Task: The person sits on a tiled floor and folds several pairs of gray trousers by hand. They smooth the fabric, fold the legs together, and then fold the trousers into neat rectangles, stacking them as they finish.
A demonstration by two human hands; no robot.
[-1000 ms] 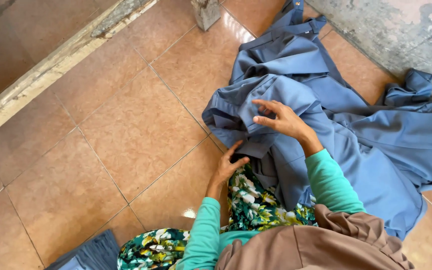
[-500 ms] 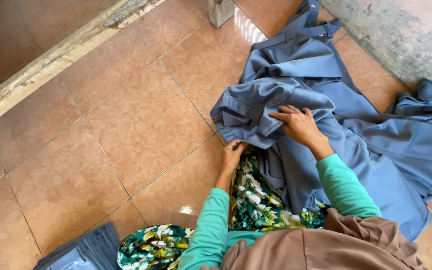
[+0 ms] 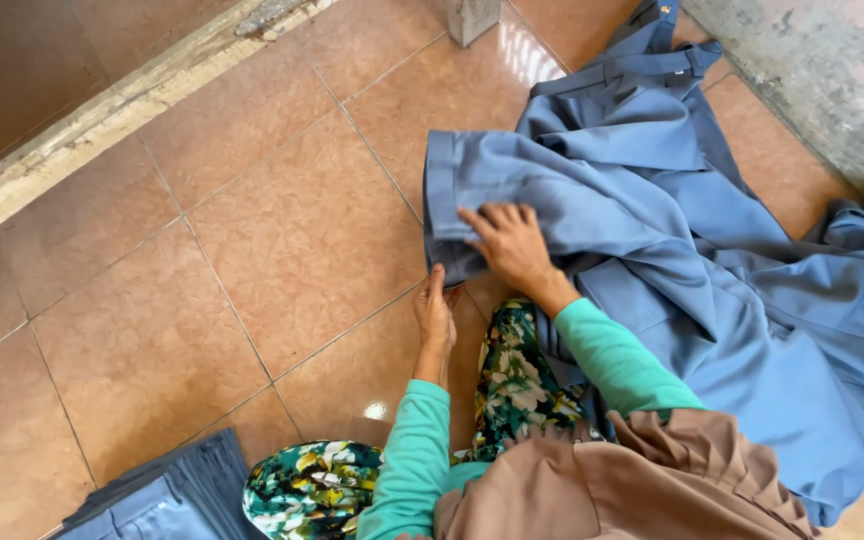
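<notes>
A large heap of blue-grey trousers (image 3: pixel 672 220) lies spread on the tiled floor at the right. My right hand (image 3: pixel 512 240) lies flat on the hem end of one trouser leg, fingers spread, pressing the cloth down. My left hand (image 3: pixel 435 308) reaches to the lower corner of that same hem and pinches its edge against the floor. Both sleeves are teal. My knees, in a green flowered cloth (image 3: pixel 512 380), sit just under the hands.
A stack of folded blue-grey garments (image 3: pixel 167 495) lies at the bottom left. A raised concrete kerb (image 3: pixel 102 120) runs along the upper left. A rough grey wall (image 3: pixel 812 70) stands at the upper right, and a pale post base (image 3: pixel 472 18) at the top.
The trouser leg has been pulled left and its hem laid out flat. My right hand went from gripping bunched cloth to pressing flat; my left hand stays at the hem's lower edge.
</notes>
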